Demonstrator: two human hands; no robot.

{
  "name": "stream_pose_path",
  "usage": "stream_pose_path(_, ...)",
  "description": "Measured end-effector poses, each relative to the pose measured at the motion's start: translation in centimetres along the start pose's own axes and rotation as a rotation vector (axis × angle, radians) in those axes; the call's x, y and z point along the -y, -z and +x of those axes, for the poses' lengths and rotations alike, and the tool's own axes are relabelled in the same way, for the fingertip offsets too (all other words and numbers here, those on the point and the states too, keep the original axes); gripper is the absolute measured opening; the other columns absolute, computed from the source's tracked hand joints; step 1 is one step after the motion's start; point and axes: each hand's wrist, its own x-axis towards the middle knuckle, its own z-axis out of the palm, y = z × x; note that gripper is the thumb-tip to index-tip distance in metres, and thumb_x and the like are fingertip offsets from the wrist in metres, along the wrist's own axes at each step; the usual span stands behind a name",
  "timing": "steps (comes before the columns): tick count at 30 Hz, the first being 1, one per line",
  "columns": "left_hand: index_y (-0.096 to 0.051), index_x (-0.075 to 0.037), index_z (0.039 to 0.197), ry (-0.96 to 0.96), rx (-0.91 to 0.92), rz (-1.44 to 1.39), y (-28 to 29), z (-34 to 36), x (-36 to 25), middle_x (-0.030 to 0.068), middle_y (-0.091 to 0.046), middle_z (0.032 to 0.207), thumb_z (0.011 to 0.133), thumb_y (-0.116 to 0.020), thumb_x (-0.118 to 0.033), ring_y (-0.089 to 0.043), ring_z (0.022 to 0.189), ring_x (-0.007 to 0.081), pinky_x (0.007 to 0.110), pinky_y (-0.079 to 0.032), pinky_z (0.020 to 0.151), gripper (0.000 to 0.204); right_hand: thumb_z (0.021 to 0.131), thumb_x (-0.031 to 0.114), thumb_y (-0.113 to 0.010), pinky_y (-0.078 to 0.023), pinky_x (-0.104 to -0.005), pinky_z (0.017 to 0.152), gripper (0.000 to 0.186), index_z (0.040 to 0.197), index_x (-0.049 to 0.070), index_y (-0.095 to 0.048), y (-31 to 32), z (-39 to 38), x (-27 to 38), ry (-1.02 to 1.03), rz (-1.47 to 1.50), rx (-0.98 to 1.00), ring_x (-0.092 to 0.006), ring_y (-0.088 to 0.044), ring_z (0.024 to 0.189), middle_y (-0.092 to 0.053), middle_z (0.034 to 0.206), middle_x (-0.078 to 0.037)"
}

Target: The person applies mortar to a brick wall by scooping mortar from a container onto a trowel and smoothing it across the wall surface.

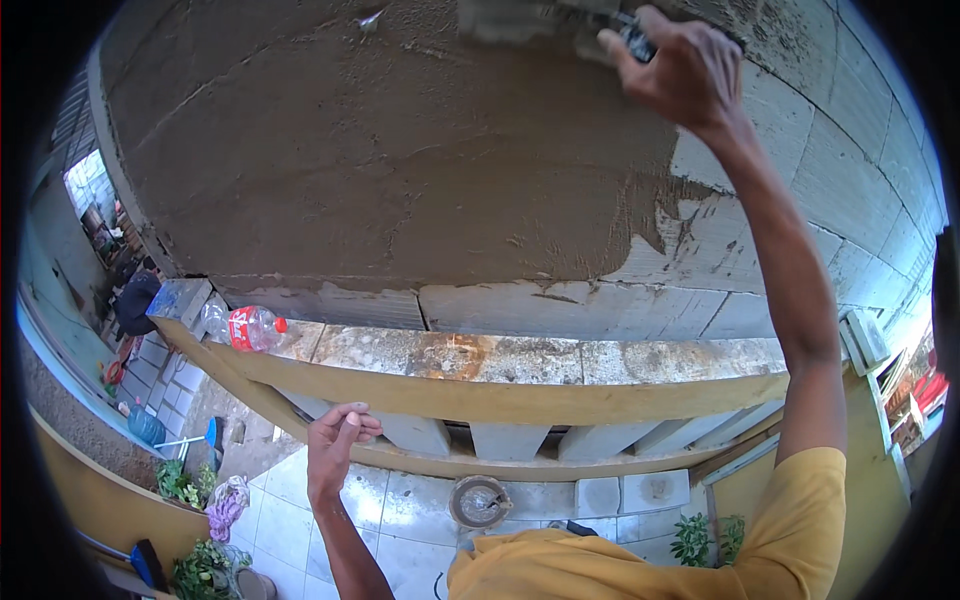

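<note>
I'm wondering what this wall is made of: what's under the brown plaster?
Bare pale blocks show past the ragged right edge of the brown plaster and along its lower edge. Under the plaster itself, the surface is covered, so whether blocks continue there can't be seen.

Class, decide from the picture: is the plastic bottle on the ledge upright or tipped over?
Tipped over: the clear plastic bottle lies on its side along the ledge, its red cap pointing right.

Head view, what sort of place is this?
Likely a home's porch or terrace with wall work under way: a block wall partly coated in brown mortar, a yellow-edged balustrade and a pale tiled floor.
</note>
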Motion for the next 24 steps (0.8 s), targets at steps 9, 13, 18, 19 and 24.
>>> stream_pose_path(9,-0.069,0.004,0.114,0.233,-0.330,-0.059,6.3,-9.2,8.7,0.0131,-0.074,0.092,0.104,-0.060,-0.027,-0.073,0.081,0.0200,0.029,-0.056,0.076,0.034,0.095,0.032,-0.068,-0.039,-0.0322,0.038,0.034,0.071,0.010,-0.058,-0.1,-11.3,12.1,0.239,0.185,0.528,-0.0122,-0.049,0.040,-0.056,0.053,-0.002)
stream_pose_path(13,-0.068,0.005,0.114,0.126,-0.281,-0.015,7.9,-6.9,6.6,0.0124,-0.074,0.090,0.104,-0.060,-0.027,-0.073,0.082,0.0202,0.029,-0.056,0.075,0.034,0.095,0.029,-0.066,-0.046,-0.0333,0.045,0.032,0.074,0.007,-0.061,-1.2,-8.7,14.6,0.359,0.205,0.470,-0.0173,-0.057,0.044,-0.062,0.057,-0.008)
stream_pose_path(18,-0.068,0.004,0.117,-0.239,-0.028,-0.064,4.5,1.7,-3.0,0.0128,-0.075,0.093,0.105,-0.059,-0.022,-0.073,0.086,0.0184,0.031,-0.057,0.080,0.030,0.093,0.032,-0.074,-0.036,-0.0310,0.036,0.032,0.076,0.009,-0.060,-4.1,4.1,15.8,0.190,0.190,0.300,-0.0106,-0.042,0.039,-0.050,0.049,0.001)
stream_pose_path(19,-0.068,0.004,0.118,-0.306,0.045,-0.104,3.5,2.8,-4.4,0.0129,-0.076,0.094,0.105,-0.060,-0.020,-0.073,0.087,0.0180,0.031,-0.057,0.080,0.029,0.093,0.031,-0.074,-0.036,-0.0308,0.036,0.031,0.077,0.009,-0.061,-4.3,6.5,15.4,0.150,0.151,0.272,-0.0105,-0.041,0.038,-0.049,0.048,0.001)
stream_pose_path(24,-0.068,0.004,0.119,-0.371,0.172,-0.129,1.9,5.0,-6.3,0.0127,-0.076,0.094,0.105,-0.059,-0.018,-0.073,0.087,0.0177,0.031,-0.057,0.080,0.027,0.085,0.037,-0.071,-0.057,-0.0490,0.072,0.043,0.088,-0.007,-0.073,-1.5,15.5,12.5,-0.291,0.177,0.195,-0.0422,-0.073,0.077,-0.070,0.076,-0.028)
